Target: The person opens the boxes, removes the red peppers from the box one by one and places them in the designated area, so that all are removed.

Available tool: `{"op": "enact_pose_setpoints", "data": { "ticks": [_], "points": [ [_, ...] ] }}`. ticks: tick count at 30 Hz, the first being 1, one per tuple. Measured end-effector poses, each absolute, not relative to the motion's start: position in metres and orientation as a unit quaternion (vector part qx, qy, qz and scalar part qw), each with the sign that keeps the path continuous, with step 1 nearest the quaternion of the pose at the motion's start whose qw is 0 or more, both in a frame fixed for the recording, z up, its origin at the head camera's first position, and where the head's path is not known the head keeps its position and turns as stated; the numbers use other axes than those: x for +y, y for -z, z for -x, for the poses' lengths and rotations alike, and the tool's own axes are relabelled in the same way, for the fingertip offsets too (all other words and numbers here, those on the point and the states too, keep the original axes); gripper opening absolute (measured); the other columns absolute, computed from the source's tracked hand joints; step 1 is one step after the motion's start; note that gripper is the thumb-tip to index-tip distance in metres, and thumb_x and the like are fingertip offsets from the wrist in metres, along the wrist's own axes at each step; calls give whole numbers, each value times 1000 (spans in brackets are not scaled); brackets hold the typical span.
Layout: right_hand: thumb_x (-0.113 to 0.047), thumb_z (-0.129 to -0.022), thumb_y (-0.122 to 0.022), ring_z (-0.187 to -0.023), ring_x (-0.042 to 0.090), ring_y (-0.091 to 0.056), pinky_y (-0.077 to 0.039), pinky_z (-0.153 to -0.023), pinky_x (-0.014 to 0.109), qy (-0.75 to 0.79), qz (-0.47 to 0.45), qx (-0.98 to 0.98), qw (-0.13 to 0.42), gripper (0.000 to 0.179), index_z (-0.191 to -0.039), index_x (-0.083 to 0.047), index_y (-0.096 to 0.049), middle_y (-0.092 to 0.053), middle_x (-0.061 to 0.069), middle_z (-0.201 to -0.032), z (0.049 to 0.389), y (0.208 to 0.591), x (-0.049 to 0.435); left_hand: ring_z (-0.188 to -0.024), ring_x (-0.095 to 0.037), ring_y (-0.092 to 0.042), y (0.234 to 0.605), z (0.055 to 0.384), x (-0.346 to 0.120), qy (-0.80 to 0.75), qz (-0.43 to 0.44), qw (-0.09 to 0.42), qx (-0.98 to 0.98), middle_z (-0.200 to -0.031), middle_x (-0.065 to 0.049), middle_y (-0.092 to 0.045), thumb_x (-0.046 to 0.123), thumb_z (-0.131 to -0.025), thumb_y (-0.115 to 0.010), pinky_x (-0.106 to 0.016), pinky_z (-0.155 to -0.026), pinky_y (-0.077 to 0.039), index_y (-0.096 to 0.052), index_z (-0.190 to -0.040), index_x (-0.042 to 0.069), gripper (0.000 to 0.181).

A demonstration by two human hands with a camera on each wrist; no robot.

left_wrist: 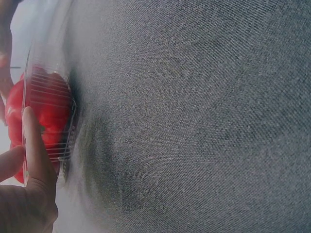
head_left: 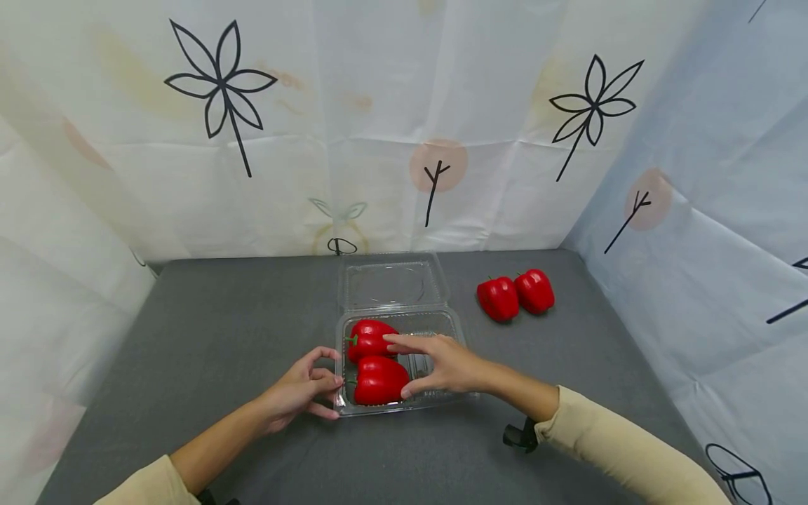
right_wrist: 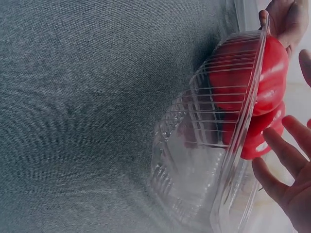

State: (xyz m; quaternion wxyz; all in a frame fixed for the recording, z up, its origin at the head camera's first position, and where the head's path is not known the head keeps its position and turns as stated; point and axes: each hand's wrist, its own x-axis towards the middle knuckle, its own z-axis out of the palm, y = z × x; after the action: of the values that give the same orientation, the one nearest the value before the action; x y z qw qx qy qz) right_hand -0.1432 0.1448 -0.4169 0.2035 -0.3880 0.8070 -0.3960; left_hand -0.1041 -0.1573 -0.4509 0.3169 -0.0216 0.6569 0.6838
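Note:
A clear plastic clamshell container [head_left: 432, 322] stands on the grey table with its lid [head_left: 393, 282] folded back, away from me. Two red bell peppers lie in its left half: the far pepper [head_left: 369, 337] and the near pepper [head_left: 381, 381], both with green stems pointing left. My left hand [head_left: 293, 393] pinches the container's left rim; in the left wrist view one finger [left_wrist: 36, 141] lies along the outer wall. Over the peppers' right ends hovers my right hand [head_left: 451, 365], fingers spread. The right wrist view shows its fingers [right_wrist: 279, 150] fairly straight; whether they touch a pepper I cannot tell.
Two more red bell peppers, one on the left [head_left: 499, 299] and one on the right [head_left: 535, 291], sit side by side at the table's back right. A printed white cloth [head_left: 379, 105] hangs behind the grey table [head_left: 240, 315] and along its sides.

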Motion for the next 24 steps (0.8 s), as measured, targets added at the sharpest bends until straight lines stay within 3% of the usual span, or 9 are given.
{"op": "enact_pose_setpoints", "data": {
  "ticks": [15, 24],
  "points": [
    [-26, -84, -82, -120, 20, -60, -50, -103, 44, 392, 414, 790, 225, 75, -147, -11, -45, -56, 8, -140, 144, 420, 129, -78, -22, -62, 453, 103, -158, -685, 23, 316, 657, -87, -9, -61, 8, -97, -64, -49, -71, -61, -29, -136, 4, 53],
    [-31, -80, -84, -110, 15, -52, -54, -91, 33, 317, 408, 830, 211, 74, -145, -16, -51, -52, 0, -123, 145, 419, 120, -77, -22, -62, 452, 103, -157, -683, 17, 318, 657, -86, -9, -62, 8, -97, -64, -49, -71, -61, -29, -137, 5, 53]
  ]
}}
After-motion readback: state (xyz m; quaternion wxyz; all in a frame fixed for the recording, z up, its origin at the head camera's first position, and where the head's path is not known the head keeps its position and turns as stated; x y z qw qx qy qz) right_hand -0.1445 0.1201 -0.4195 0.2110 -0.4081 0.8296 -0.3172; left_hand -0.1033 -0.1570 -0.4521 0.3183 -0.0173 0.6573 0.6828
